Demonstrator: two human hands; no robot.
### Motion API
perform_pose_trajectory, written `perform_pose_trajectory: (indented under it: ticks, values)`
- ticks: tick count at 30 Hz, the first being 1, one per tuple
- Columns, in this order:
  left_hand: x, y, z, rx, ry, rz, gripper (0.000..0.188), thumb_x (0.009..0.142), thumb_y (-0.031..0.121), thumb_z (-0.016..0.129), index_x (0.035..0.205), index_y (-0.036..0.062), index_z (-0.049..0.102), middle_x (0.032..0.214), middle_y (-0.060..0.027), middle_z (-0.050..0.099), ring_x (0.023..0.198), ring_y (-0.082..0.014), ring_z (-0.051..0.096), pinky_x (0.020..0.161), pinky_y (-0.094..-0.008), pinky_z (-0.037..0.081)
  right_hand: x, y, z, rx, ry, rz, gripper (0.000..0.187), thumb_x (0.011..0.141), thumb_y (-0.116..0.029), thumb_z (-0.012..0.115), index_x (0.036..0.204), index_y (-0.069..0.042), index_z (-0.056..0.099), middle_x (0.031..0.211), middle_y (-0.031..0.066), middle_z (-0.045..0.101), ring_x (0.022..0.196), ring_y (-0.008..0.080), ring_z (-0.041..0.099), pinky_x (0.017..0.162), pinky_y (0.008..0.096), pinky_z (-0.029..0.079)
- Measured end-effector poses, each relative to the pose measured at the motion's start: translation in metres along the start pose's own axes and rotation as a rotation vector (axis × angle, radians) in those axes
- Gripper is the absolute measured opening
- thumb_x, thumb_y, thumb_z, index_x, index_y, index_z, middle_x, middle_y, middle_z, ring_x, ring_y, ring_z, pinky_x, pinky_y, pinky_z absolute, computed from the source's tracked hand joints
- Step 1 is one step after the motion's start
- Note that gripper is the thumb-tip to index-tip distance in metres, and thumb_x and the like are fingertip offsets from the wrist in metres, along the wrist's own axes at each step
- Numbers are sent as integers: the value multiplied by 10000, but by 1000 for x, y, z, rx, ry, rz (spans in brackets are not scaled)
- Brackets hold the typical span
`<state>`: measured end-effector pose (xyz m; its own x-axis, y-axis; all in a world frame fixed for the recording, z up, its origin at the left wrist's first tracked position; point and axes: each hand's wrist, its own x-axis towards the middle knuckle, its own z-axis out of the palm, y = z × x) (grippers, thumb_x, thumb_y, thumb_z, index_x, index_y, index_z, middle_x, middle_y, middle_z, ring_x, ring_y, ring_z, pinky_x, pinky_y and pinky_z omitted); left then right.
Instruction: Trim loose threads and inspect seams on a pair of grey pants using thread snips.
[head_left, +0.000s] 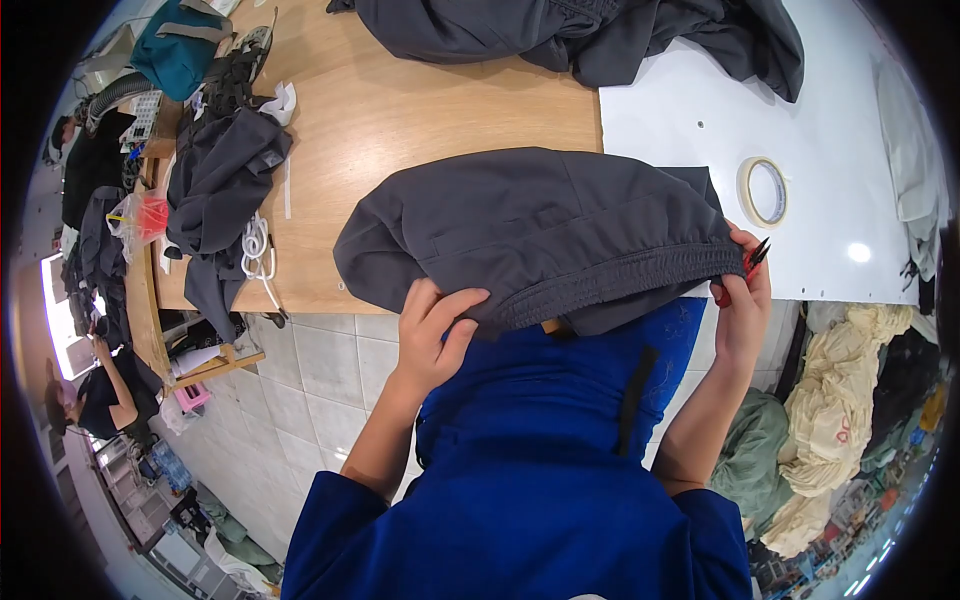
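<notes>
A dark grey garment with a gathered elastic waistband point(625, 280) lies bunched across the table's near edge, its waistband toward me. My left hand point(432, 325) is closed on the near left part of the waistband edge, fingers curled over the cloth. At the waistband's right end is my right hand point(742, 290), its fingers wrapped round small red-handled thread snips point(755, 260). The dark snip tips point up and away to the right. That hand also touches the cloth, though its fingers partly hide the grip.
More dark grey garments point(500, 30) are heaped at the far edge. Left lie another grey piece point(225, 165) and a white cord point(258, 250). A tape roll point(763, 192) rests on the white surface at right. Cream cloth bundles point(845, 400) sit below right. Another person point(100, 395) is far left.
</notes>
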<state>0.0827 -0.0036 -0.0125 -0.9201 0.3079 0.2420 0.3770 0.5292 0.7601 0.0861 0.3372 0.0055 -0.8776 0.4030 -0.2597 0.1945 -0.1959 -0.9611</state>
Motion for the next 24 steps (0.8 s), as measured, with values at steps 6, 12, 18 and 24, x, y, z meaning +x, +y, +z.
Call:
perform_pose_trajectory:
  ticks: [6, 12, 18, 24]
  values:
    - [7, 2, 3, -98, 68, -40, 161, 847, 162, 549, 825, 28, 635, 861, -93, 534, 771, -197, 481, 696, -267, 388, -2, 0, -2, -31, -15, 8, 452, 724, 74, 420, 1152, -49, 499, 1217, 78, 530, 726, 23, 480, 550, 155, 363]
    - [4, 2, 24, -738, 357, -588, 184, 876, 46, 555, 1019, 53, 440, 1048, -74, 510, 914, -107, 485, 776, -205, 375, -12, -8, 6, -246, -62, -300, 586, 810, 1, 521, 1366, -51, 340, 1274, 96, 472, 772, 40, 458, 862, 222, 378]
    - [31, 13, 25, -1021, 446, -876, 426, 828, 90, 666, 1155, 1, 408, 1129, -120, 525, 1031, -154, 526, 916, -280, 415, -19, -28, -2, -453, 83, -283, 517, 937, -157, 452, 1410, -72, 260, 1291, 104, 451, 744, 51, 419, 853, 226, 377]
    - [34, 24, 22, -1164, 186, -907, 411, 845, 69, 584, 1216, -57, 460, 1183, -132, 553, 1083, -209, 542, 931, -315, 429, -24, -33, 16, -170, -85, -378, 332, 963, -95, 383, 1288, -28, 363, 1171, 172, 536, 666, 44, 409, 576, 152, 337]
